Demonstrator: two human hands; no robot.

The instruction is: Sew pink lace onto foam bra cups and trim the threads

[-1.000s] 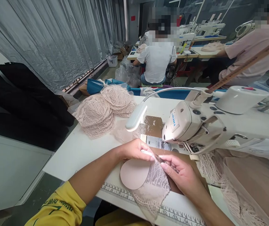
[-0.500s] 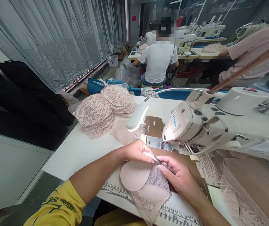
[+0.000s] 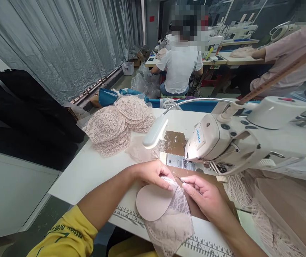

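My left hand [image 3: 156, 175] pinches the upper edge of a lace bra cup, with the thumb on top. The cup's smooth beige foam pad [image 3: 153, 204] faces up, and its pale lace [image 3: 178, 210] hangs over the table's front edge. Just right of it, my right hand [image 3: 202, 194] is closed round slim metal thread snips [image 3: 180, 179]. Their tip points at the lace edge near my left fingers, a small gap away. Most of the snips is hidden in my palm.
A sewing machine [image 3: 209, 139] stands right, with a lamp [image 3: 155, 132] beside it. Stacked lace cups [image 3: 106, 125] lie at the back left. Lace and mesh fabric [image 3: 281, 207] lies at the right. A ruler strip [image 3: 131, 215] runs along the front edge. Co-workers [image 3: 181, 67] sit beyond.
The snips have drawn back right from the lace edge, and my right hand has shifted slightly right. My left hand's thumb now lies flatter over the cup, whose lace edge shows more.
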